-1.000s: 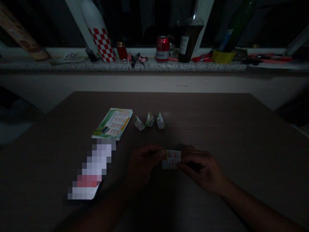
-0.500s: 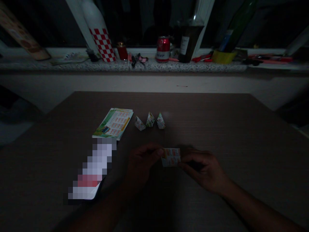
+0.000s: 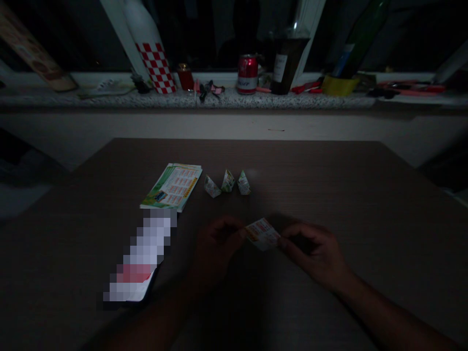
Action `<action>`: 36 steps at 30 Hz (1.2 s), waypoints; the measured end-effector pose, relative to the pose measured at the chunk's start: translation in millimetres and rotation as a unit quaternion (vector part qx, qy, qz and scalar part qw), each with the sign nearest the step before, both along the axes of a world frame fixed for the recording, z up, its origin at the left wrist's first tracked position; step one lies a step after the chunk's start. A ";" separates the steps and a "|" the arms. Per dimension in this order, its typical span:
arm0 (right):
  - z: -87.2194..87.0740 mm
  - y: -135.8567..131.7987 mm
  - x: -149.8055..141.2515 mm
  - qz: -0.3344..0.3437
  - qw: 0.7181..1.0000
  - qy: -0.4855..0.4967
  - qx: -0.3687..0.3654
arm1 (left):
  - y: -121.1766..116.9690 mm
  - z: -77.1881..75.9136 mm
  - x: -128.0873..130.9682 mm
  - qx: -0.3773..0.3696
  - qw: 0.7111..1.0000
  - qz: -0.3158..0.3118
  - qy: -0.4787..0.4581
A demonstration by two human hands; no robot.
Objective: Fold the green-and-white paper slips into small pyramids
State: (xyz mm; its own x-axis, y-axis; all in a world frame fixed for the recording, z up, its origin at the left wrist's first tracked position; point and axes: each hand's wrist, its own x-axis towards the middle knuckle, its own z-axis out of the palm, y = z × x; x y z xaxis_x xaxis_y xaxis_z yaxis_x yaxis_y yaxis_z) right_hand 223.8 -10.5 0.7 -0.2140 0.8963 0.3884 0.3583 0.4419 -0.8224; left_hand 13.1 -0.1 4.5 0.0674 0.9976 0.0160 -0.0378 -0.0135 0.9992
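A small piece of printed paper (image 3: 263, 234) is held between my two hands above the table, turned so that its corners point to the sides. My left hand (image 3: 220, 246) pinches its left corner between thumb and fingers. At the opposite corner, my right hand (image 3: 313, 249) grips it with thumb and fingertips. Beyond the hands stand three small folded paper pieces in a row: a left one (image 3: 211, 186), a middle one (image 3: 227, 181) and a right one (image 3: 243, 183). A stack of printed calendar sheets (image 3: 175, 186) lies to their left.
A phone (image 3: 144, 258) with a blurred-out screen lies left of my left hand. Past the table (image 3: 310, 170), a stone windowsill (image 3: 226, 101) bears a red can (image 3: 247, 74), a checkered bottle (image 3: 156, 66), a dark bottle (image 3: 283, 68) and a yellow holder (image 3: 338, 85).
The paper has been rotated from lying square to standing on its corner like a diamond. My right hand has shifted slightly right; my left hand stays almost in place.
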 end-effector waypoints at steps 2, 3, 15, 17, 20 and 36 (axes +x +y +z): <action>2.8 0.7 1.8 -0.009 1.000 0.013 0.017 | -0.9 1.2 -1.3 0.047 0.995 -0.015 0.091; 4.0 1.0 2.6 -0.010 0.999 0.016 0.026 | -1.5 1.7 -1.4 0.072 0.988 -0.025 0.135; 5.8 0.0 5.6 0.061 0.989 -0.032 0.132 | 0.2 12.7 -5.3 0.344 0.893 -0.097 0.275; 8.6 -0.3 3.9 0.052 0.986 -0.037 0.152 | 1.2 13.1 -5.3 0.367 0.884 -0.109 0.267; 10.7 -1.1 0.3 0.058 0.980 -0.050 0.184 | 0.8 12.6 -2.6 0.392 0.871 -0.128 0.267; 1.4 -1.6 -6.4 0.088 0.956 -0.099 0.260 | -7.3 13.0 8.3 0.430 0.840 -0.153 0.295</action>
State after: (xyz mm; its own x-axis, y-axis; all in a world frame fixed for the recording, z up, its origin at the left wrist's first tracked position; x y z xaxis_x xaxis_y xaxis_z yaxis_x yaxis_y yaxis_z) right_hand 217.3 -12.1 2.1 -0.4596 0.5360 0.7082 0.3663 0.8408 -0.3986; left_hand 21.4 -7.5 17.5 0.5678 0.5693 0.5946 0.3273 -0.8189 0.4715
